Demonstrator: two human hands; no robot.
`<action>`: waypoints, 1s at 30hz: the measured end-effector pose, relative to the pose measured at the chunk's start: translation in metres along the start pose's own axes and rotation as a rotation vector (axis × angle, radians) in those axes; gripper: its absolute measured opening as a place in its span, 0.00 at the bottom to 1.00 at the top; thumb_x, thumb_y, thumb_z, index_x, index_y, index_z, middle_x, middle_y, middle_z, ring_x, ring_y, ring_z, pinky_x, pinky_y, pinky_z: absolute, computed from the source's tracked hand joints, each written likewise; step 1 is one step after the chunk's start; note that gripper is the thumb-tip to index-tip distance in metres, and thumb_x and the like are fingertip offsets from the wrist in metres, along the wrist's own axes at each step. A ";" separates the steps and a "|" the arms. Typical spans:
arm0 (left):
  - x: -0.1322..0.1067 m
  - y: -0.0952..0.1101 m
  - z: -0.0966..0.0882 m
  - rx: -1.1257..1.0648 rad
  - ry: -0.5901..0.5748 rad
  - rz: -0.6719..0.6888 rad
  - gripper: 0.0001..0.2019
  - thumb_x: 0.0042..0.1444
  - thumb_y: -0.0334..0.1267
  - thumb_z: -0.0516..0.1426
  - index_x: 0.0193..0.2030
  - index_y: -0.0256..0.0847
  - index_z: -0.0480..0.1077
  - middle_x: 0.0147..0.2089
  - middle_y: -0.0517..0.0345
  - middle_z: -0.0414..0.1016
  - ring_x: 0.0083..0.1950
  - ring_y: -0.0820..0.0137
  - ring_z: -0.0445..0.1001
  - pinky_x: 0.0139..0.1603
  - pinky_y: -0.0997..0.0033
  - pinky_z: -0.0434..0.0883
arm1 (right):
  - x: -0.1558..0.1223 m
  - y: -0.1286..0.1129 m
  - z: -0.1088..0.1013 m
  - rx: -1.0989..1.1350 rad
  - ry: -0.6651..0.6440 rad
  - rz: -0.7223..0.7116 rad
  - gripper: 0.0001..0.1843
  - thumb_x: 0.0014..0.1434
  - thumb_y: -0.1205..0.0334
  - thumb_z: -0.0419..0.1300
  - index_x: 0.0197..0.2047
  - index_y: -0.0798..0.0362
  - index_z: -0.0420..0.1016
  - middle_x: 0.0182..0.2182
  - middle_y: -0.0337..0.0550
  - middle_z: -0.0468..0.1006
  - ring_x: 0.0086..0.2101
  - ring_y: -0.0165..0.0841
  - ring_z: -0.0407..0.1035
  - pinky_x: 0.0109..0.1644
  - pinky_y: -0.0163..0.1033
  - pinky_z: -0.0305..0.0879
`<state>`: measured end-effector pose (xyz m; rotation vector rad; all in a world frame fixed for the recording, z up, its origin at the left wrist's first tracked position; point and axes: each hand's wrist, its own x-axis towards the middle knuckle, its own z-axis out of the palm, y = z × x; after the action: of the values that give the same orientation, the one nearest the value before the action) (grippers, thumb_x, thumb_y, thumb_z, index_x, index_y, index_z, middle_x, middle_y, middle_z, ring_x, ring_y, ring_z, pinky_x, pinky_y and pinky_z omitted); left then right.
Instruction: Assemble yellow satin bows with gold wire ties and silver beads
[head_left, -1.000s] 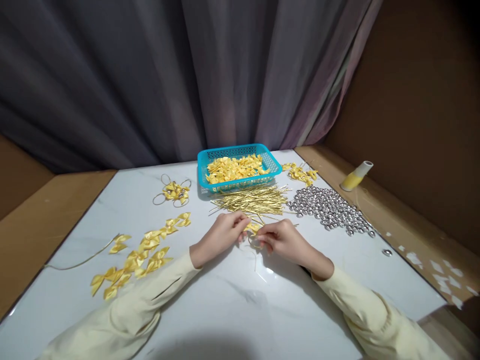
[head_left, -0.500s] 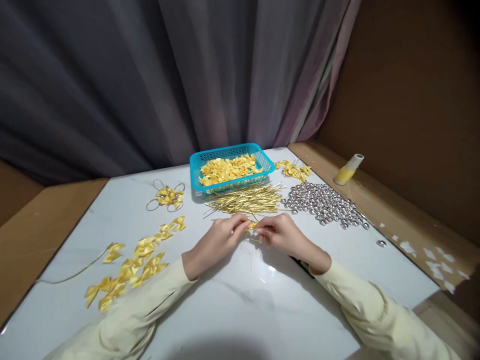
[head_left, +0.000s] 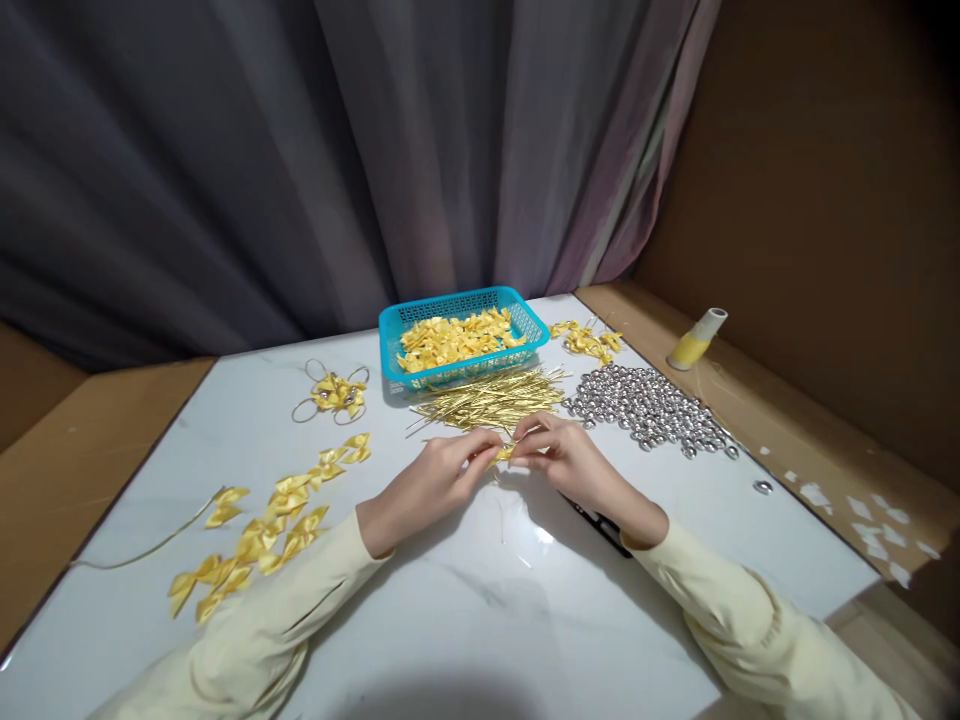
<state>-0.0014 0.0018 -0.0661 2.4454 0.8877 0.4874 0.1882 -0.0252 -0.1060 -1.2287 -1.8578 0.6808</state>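
Observation:
My left hand (head_left: 435,478) and my right hand (head_left: 574,462) meet at the middle of the white table (head_left: 465,610), fingertips pinched together on a small yellow ribbon bow (head_left: 504,453). A thin gold string hangs from the bow toward the table. Just beyond my fingers lies a pile of gold wire ties (head_left: 491,397). Both sleeves are pale yellow.
A blue basket (head_left: 393,333) of yellow bows stands at the back. Silver bells (head_left: 649,405) are heaped at the right, with one stray bell (head_left: 763,487). Loose bows (head_left: 262,525) lie at the left, finished bows (head_left: 334,393) further back. A yellow spool (head_left: 696,340) rests on the wooden ledge.
Both hands have risen slightly and shifted a little toward the gold ties, still pinching the bow. The camera view moved right a second ago and has since held steady.

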 end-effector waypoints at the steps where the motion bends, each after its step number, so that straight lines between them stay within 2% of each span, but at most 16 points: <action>1: 0.000 0.000 0.000 0.000 -0.011 0.008 0.11 0.62 0.36 0.46 0.44 0.41 0.67 0.40 0.57 0.75 0.36 0.70 0.73 0.38 0.70 0.67 | 0.000 -0.001 0.000 0.019 -0.010 0.003 0.06 0.50 0.72 0.61 0.29 0.53 0.79 0.33 0.44 0.73 0.36 0.33 0.68 0.39 0.38 0.63; 6: 0.001 0.002 0.000 -0.026 -0.041 0.011 0.10 0.62 0.35 0.45 0.43 0.40 0.67 0.40 0.56 0.75 0.37 0.70 0.72 0.38 0.71 0.66 | 0.000 -0.005 0.002 0.130 -0.050 0.070 0.05 0.50 0.73 0.62 0.27 0.55 0.78 0.28 0.42 0.72 0.28 0.29 0.67 0.30 0.34 0.64; 10: 0.001 0.001 0.001 -0.100 -0.046 -0.020 0.10 0.61 0.36 0.46 0.42 0.40 0.67 0.38 0.57 0.75 0.35 0.71 0.72 0.37 0.71 0.66 | -0.001 -0.004 0.004 0.149 -0.055 0.098 0.06 0.49 0.73 0.61 0.25 0.56 0.77 0.28 0.41 0.72 0.26 0.28 0.67 0.27 0.32 0.63; 22: 0.002 0.013 0.000 -0.201 -0.057 -0.048 0.04 0.56 0.33 0.52 0.35 0.38 0.68 0.33 0.60 0.76 0.33 0.74 0.73 0.36 0.76 0.67 | -0.003 -0.008 0.004 0.052 -0.038 0.038 0.10 0.45 0.79 0.59 0.21 0.56 0.75 0.24 0.40 0.69 0.26 0.27 0.63 0.26 0.31 0.57; 27: 0.002 0.013 0.002 -0.162 -0.053 -0.083 0.07 0.55 0.34 0.53 0.29 0.37 0.69 0.28 0.60 0.74 0.29 0.74 0.71 0.32 0.76 0.66 | -0.004 -0.013 0.002 0.057 -0.046 0.024 0.12 0.43 0.81 0.56 0.18 0.56 0.72 0.24 0.39 0.68 0.26 0.27 0.63 0.26 0.30 0.56; 30: 0.002 0.011 0.002 -0.207 -0.075 -0.111 0.07 0.56 0.34 0.53 0.29 0.37 0.69 0.28 0.60 0.75 0.29 0.74 0.71 0.32 0.75 0.66 | -0.005 -0.016 0.001 0.079 -0.053 0.026 0.11 0.41 0.81 0.56 0.18 0.57 0.71 0.23 0.38 0.67 0.26 0.27 0.63 0.26 0.30 0.55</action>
<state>0.0061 -0.0049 -0.0613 2.1998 0.8892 0.4225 0.1808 -0.0357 -0.0959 -1.1965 -1.8423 0.8004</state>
